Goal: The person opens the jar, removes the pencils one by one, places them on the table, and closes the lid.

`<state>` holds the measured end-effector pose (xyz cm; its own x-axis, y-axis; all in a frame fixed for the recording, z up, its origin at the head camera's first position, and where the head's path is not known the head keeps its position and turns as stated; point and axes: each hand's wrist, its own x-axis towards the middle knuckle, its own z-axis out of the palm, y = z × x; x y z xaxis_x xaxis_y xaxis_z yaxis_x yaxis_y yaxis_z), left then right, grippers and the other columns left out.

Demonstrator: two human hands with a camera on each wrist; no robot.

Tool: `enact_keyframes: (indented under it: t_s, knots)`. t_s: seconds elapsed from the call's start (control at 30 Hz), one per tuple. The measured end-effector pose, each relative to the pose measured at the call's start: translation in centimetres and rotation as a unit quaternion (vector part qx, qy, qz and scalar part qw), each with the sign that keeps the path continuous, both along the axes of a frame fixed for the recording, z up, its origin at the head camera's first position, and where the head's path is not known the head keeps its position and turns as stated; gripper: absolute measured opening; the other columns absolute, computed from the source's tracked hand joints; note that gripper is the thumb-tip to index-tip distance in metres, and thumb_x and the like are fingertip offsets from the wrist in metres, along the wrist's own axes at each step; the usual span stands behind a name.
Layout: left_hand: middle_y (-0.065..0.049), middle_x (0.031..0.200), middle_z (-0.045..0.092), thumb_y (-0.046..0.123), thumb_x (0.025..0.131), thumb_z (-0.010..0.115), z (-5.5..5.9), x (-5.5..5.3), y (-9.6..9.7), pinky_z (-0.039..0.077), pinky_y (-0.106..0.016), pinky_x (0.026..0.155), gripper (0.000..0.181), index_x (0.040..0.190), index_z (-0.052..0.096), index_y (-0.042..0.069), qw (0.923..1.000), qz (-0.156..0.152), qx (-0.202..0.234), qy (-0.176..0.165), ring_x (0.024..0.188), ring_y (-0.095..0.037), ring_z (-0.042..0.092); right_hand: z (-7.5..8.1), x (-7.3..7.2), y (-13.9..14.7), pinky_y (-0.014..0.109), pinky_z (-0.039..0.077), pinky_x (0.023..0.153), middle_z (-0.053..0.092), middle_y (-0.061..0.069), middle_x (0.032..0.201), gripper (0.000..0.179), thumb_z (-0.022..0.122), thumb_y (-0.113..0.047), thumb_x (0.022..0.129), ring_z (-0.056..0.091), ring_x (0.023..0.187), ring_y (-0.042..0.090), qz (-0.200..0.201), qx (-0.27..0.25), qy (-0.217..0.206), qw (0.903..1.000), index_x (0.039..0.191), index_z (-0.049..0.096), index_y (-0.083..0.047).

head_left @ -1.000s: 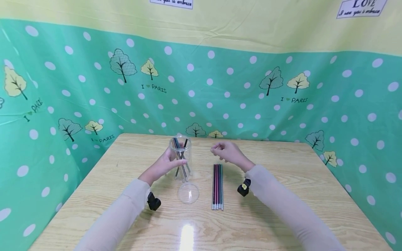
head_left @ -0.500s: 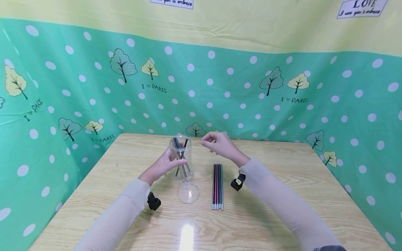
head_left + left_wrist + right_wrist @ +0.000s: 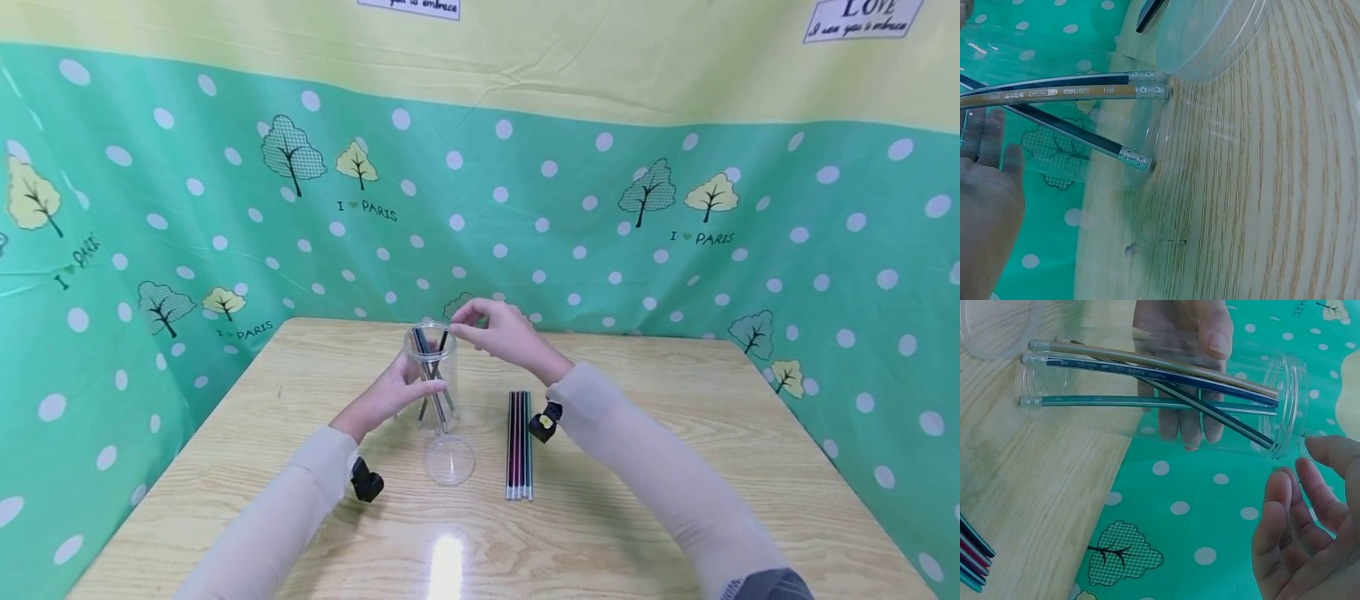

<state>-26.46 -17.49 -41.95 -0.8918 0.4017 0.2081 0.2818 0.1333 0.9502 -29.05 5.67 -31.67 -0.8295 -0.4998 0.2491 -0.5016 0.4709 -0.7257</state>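
- R hand [image 3: 502, 332] moved L, now just beside jar [image 3: 449, 367]; loose, nothing held.
- L hand [image 3: 388, 397] grips jar upright on tbl [image 3: 675, 392], pencils [image 3: 1160, 402] inside.
- Risk: R bump w/ slack L grip could tip jar.

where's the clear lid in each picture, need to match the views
Head: near the middle, just below the jar, left of the row of pencils.
Left wrist: lid at the top edge, right of centre, partly cut off.
Right wrist: top-left corner, partly cut off.
Shared landmark: the jar's base, close by the lid in all three.
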Motion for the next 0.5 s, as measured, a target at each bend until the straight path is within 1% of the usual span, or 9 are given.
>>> enact_keyframes:
  t_s: [0.13,0.23,0.33,0.4,0.5]
  knots:
    - [-0.003,0.160,0.031,0.016,0.097,0.069,0.0,0.1,0.0,0.016,-0.058,0.118,0.078,0.157,0.022,0.028,0.9999,-0.008,0.005,-0.005,0.149,-0.025,0.021,0.2,-0.2,-0.7,0.030,0.055,0.068,0.067,-0.005,0.096,0.019,0.068,-0.032,0.097,0.063,0.083,0.017,0.012,0.030,0.025,0.9992,0.107,0.071,-0.017]
    - [-0.004,0.162,0.028,0.015,0.097,0.068,0.0,0.1,0.1,0.015,-0.059,0.118,0.080,0.159,0.018,0.029,0.9998,-0.014,0.008,-0.009,0.150,-0.024,0.018,0.4,-0.4,-1.0,0.028,0.053,0.069,0.067,-0.004,0.094,0.018,0.069,-0.028,0.097,0.062,0.086,0.017,0.018,0.050,0.042,0.9977,0.108,0.071,-0.015]
    - [-0.003,0.163,0.026,0.015,0.098,0.068,0.0,0.0,0.1,0.016,-0.060,0.118,0.081,0.159,0.017,0.031,0.9997,-0.016,0.010,-0.015,0.150,-0.024,0.017,0.7,-0.6,-1.4,0.029,0.051,0.066,0.066,-0.003,0.090,0.017,0.069,-0.026,0.097,0.060,0.078,0.017,0.020,0.069,0.051,0.9961,0.108,0.072,-0.013]
    - [-0.001,0.163,0.026,0.015,0.097,0.068,0.0,0.0,0.1,0.014,-0.059,0.118,0.082,0.159,0.017,0.033,0.9997,-0.014,0.009,-0.018,0.150,-0.022,0.017,1.0,-0.6,-1.6,0.029,0.048,0.067,0.066,-0.004,0.087,0.017,0.068,-0.025,0.097,0.058,0.073,0.016,0.021,0.091,0.061,0.9938,0.109,0.073,-0.014]
    - [-0.001,0.163,0.025,0.016,0.097,0.068,0.0,0.0,0.0,0.012,-0.059,0.118,0.083,0.159,0.016,0.032,0.9997,-0.014,0.010,-0.016,0.150,-0.021,0.016,1.5,-0.5,-1.9,0.027,0.045,0.063,0.066,-0.004,0.081,0.017,0.067,-0.022,0.097,0.053,0.064,0.013,0.025,0.122,0.065,0.9901,0.110,0.074,-0.013]
